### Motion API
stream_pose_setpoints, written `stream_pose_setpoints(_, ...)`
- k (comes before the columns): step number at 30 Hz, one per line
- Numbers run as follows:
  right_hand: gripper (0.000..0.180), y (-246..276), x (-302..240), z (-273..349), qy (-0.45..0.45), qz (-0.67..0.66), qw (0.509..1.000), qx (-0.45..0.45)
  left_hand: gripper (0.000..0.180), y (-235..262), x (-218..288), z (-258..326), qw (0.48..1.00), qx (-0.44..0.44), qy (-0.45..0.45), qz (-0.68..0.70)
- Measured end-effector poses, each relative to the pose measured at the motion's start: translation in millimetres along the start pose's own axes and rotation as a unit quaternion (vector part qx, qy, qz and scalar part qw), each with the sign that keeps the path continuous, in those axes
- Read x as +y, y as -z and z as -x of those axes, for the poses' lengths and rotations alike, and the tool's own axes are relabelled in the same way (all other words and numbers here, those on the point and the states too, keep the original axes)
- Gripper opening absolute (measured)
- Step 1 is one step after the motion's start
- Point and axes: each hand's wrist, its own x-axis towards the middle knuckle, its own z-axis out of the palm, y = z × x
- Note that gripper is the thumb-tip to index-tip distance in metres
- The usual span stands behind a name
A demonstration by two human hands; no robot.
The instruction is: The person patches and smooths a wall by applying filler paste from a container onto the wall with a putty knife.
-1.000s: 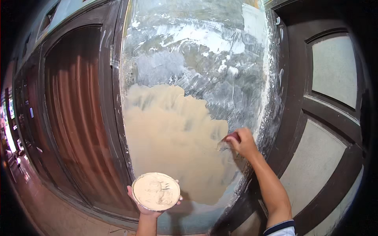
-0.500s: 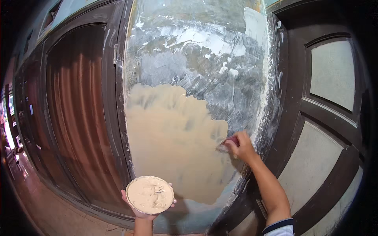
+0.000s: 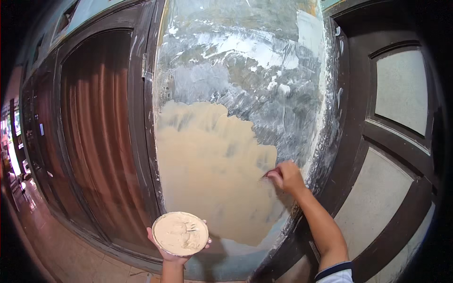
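The left hand [image 3: 174, 250] cupped a round bowl [image 3: 180, 233] of tan putty from below, fingers spread under its base and curling up at the rim, so the open top stayed level and within easy reach of the other arm. The right hand [image 3: 287, 177] was pressed against the wall panel [image 3: 245, 70], its fingers pinched together on a small scraper [image 3: 267, 175]; only the dark tip showed past the knuckles, so how it was gripped could not be told further. That tip lay at the right edge of the tan coat [image 3: 207, 174], where fresh putty met bare grey surface.

Above and to the right of the coat the panel was still grey and streaked white, leaving much room to spread upward. A dark frame [image 3: 150, 141] closed the panel on the left, and a panelled door [image 3: 396, 141] stood just to the right, close beside the working forearm. The bowl hung near, below the coat's lower edge.
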Motion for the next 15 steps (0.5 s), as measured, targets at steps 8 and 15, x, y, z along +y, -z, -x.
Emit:
stream_pose_setpoints(8, 0.029, 5.9, -6.1, 19.1, -0.072, -0.078, 0.99, 0.093, 0.128, 1.8, 1.3, 3.8, 1.0, 0.019, -0.017, -0.017)
stream_pose_setpoints(15, 0.037, 11.3, 11.6, -1.5, -0.126, 0.011, 0.969, 0.214, 0.126, 4.7, -0.7, -3.7, 1.0, -0.015, 0.006, -0.02)
